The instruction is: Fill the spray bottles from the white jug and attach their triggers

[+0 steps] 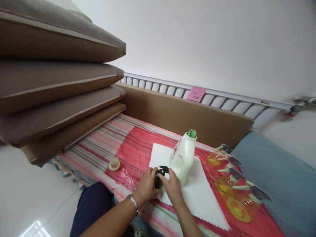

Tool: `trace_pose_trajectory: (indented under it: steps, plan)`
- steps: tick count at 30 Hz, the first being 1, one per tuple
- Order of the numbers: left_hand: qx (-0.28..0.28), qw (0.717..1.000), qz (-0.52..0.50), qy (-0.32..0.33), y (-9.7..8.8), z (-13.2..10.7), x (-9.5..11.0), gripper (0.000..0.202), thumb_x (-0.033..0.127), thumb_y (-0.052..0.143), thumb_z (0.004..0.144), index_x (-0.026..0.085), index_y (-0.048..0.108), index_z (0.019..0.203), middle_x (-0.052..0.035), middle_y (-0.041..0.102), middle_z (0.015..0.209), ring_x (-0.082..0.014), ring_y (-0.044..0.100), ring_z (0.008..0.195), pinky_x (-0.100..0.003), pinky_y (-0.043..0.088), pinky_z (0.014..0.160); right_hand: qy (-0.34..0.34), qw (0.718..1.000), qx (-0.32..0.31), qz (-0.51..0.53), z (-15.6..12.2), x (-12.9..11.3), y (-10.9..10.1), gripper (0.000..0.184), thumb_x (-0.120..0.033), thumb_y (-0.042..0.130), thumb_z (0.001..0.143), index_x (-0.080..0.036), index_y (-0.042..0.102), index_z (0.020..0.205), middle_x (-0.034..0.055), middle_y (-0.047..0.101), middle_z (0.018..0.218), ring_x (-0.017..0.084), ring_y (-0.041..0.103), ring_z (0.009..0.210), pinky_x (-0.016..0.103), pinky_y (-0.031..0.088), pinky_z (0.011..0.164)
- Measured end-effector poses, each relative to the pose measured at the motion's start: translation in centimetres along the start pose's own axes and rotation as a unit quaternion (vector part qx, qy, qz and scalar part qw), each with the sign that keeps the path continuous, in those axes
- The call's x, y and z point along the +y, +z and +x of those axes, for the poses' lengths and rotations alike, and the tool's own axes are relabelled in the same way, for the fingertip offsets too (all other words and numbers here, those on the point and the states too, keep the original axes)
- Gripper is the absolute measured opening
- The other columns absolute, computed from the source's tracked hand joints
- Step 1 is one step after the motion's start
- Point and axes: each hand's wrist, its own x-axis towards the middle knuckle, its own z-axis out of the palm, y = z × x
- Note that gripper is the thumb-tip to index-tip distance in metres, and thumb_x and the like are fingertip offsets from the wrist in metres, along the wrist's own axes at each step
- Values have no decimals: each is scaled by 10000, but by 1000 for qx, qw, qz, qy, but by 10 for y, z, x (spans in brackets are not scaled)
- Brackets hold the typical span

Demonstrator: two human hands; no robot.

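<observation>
My left hand (146, 187) wraps around a small dark green spray bottle (158, 180) that rests on a white cloth (199, 194). My right hand (172, 186) pinches the bottle's black spray head (164, 169) from the right. A white jug (183, 156) with an open green spout stands just behind my hands on the same cloth. A round yellow cap (114, 164) lies apart to the left on the red plastic sheet (134, 148).
Several clear yellow spray bottles (230, 184) lie in a row at the right of the striped surface (96, 141). Brown cushions (59, 82) are stacked at the left. A cardboard panel (182, 112) and a radiator stand behind; a blue cushion (276, 174) lies right.
</observation>
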Motion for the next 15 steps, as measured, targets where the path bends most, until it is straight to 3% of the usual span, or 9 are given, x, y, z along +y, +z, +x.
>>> trace_pose_trajectory:
  steps: [4, 8, 12, 15]
  plan:
    - [5, 1000, -1, -1, 1, 0, -1, 850, 232, 710, 550, 218, 334, 1312, -104, 462, 1221, -283, 455, 1118, -381, 357, 955, -1, 1000, -11, 7, 0, -4, -3, 345, -394, 549, 727, -183, 594, 997, 93, 676, 1005, 256, 617, 966, 394, 476, 863]
    - [6, 1000, -5, 5, 1, 0, 0, 854, 217, 700, 555, 220, 319, 1319, -100, 462, 1222, -276, 459, 1116, -373, 363, 953, 7, 1000, -7, -8, 0, -7, -5, 330, -420, 570, 718, -173, 614, 933, 100, 687, 923, 280, 629, 915, 424, 477, 840]
    - [7, 1000, -6, 6, 0, 0, 1, 845, 208, 699, 555, 215, 328, 1315, -103, 465, 1218, -274, 470, 1100, -373, 376, 941, 0, 1000, -18, -1, 0, -6, -4, 357, -370, 552, 718, -181, 603, 1017, 96, 678, 1038, 257, 622, 982, 390, 476, 869]
    - [9, 1000, -4, 6, 1, 0, 0, 836, 206, 703, 551, 215, 340, 1304, -105, 463, 1222, -278, 466, 1105, -381, 376, 942, 7, 1000, -11, -14, 0, -7, -4, 318, -391, 582, 706, -167, 618, 929, 110, 690, 937, 291, 628, 939, 435, 467, 864]
